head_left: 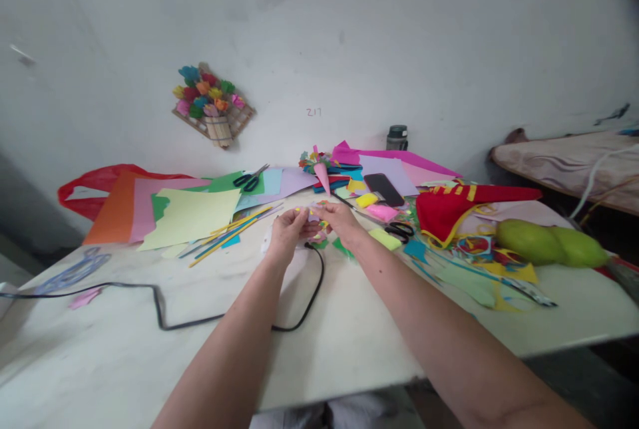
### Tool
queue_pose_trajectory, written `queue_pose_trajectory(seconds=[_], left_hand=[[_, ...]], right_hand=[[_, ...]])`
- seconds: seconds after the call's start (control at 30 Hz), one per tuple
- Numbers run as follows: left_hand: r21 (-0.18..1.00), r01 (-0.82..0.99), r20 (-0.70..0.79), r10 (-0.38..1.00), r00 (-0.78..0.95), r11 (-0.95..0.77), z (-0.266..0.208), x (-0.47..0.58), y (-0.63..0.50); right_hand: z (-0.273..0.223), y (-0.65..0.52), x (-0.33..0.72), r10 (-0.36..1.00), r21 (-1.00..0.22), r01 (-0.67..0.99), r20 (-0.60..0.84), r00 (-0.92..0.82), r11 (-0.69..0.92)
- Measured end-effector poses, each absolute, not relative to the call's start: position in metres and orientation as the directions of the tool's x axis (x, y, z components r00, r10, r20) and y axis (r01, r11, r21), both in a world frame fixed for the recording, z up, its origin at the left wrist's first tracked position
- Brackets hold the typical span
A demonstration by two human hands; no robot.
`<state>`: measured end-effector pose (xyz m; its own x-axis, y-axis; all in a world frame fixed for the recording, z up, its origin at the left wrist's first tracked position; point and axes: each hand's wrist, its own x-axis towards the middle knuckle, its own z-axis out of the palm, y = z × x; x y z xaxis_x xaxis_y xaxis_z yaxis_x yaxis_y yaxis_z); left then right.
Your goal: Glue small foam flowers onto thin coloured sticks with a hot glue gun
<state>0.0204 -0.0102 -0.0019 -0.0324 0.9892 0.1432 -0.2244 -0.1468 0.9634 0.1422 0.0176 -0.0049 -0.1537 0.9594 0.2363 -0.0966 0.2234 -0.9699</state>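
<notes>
Above the middle of the table, my left hand (288, 233) and my right hand (342, 221) meet with fingers pinched. Between their fingertips is a small lilac paper piece (314, 213) with touches of yellow; its exact shape is too small to make out. Under and beside the hands lie small coloured scraps, among them a green paper piece (343, 248). The end of a black cable (319, 276) lies just below the fingers. Behind the hands is a pink paper cone (322, 177) topped with small multicoloured paper flowers.
Coloured paper sheets (190, 219), thin paper strips (234, 233) and black scissors (249, 180) lie left. Rightward are a phone (383, 189), more scissors (400, 231), a red cloth (449, 213) and green fruit (529, 241). A dark bottle (397, 138) stands by the wall.
</notes>
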Motion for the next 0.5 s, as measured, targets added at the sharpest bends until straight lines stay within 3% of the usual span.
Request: queue_pose_trajectory(seconds=[0.5], left_hand=[[0.976,-0.144,0.161,0.986,-0.031,-0.164,-0.0027,0.0218,-0.0096]], right_hand=[[-0.0079,0.02,0.1408,0.959,-0.97,-0.076,0.242,-0.147,0.233]])
